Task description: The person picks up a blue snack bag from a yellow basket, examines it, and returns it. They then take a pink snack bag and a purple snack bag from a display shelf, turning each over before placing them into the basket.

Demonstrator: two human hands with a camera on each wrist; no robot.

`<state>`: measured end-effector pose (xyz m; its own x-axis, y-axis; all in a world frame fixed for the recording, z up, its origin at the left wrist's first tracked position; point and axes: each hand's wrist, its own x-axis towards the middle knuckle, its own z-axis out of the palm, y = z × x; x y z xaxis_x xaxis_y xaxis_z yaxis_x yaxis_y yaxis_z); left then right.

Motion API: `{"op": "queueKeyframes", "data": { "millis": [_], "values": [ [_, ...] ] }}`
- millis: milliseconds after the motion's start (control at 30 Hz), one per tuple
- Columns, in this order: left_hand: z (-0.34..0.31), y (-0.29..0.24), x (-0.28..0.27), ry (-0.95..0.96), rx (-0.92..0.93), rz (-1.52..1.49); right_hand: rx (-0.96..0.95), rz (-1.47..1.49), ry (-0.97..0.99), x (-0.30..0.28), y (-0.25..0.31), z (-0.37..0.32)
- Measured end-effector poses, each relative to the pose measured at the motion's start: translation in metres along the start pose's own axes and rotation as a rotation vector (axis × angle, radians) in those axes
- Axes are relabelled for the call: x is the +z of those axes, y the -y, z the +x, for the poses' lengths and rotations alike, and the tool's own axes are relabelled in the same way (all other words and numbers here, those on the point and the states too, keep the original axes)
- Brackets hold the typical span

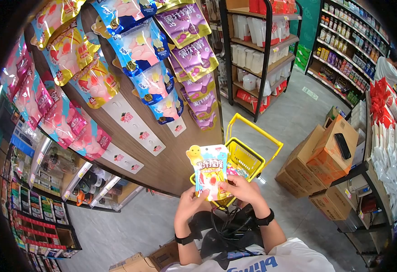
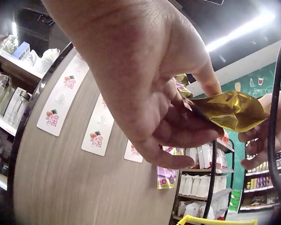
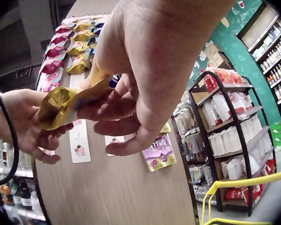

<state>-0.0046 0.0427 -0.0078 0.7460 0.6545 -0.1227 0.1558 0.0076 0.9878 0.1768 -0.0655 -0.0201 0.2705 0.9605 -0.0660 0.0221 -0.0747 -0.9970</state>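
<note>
A yellow and white candy pouch (image 1: 212, 174) with a duck figure at its top corner is held upright between both hands, printed front toward the head camera. The left hand (image 1: 190, 204) pinches its lower left side, the right hand (image 1: 243, 189) its lower right side, thumbs on the front. In the left wrist view the left hand (image 2: 145, 79) grips the gold bottom end of the pouch (image 2: 236, 111). In the right wrist view the right hand (image 3: 140, 79) holds the other side of the pouch (image 3: 61, 107), with several fingers beneath it.
A curved wooden display (image 1: 171, 154) carries hanging rows of pink, yellow, blue and purple pouches (image 1: 194, 59). Behind the held pouch stands a yellow basket (image 1: 253, 158) with packets inside. Cardboard boxes (image 1: 332, 152) with a black object on top are at the right; a black-framed shelf (image 1: 264, 50) stands beyond.
</note>
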Motion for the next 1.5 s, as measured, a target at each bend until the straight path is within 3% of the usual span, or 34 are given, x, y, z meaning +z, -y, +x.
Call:
{"op": "queueKeyframes", "data": {
  "millis": [167, 300, 400, 567, 667, 867, 1000, 1167, 1267, 1400, 1500],
  "values": [
    [0.003, 0.009, 0.002, -0.042, -0.007, 0.105, 0.13, -0.119, 0.009, -0.003, 0.012, -0.002],
    [0.009, 0.023, 0.0, -0.03, -0.089, 0.421, 0.327, 0.053, -0.049, -0.007, -0.029, 0.005],
    [0.016, 0.045, 0.003, -0.069, -0.029, 0.322, 0.401, 0.197, -0.112, -0.009, -0.034, 0.004],
    [0.027, 0.092, 0.003, -0.071, -0.123, 0.117, 0.416, 0.427, -0.116, -0.017, -0.048, 0.006],
    [0.029, 0.103, 0.004, -0.005, -0.185, -0.067, 0.394, 0.576, -0.001, -0.026, -0.109, 0.015],
    [0.03, 0.088, 0.003, 0.144, -0.216, -0.069, 0.486, 0.394, -0.031, -0.023, -0.063, 0.009],
    [0.028, 0.083, 0.008, 0.139, -0.102, -0.018, 0.338, 0.108, 0.055, -0.02, -0.067, 0.012],
    [0.018, 0.053, 0.01, 0.045, -0.056, 0.351, 0.281, -0.274, 0.117, -0.016, -0.035, 0.004],
    [0.01, 0.027, 0.014, -0.041, 0.046, 0.494, 0.07, -0.396, 0.04, -0.007, -0.083, 0.013],
    [0.001, -0.004, 0.013, -0.099, 0.006, 0.481, 0.064, -0.331, -0.041, 0.002, -0.04, 0.007],
    [-0.004, -0.016, 0.013, -0.087, 0.082, 0.355, 0.005, -0.251, -0.099, 0.004, -0.027, 0.006]
  ]
}}
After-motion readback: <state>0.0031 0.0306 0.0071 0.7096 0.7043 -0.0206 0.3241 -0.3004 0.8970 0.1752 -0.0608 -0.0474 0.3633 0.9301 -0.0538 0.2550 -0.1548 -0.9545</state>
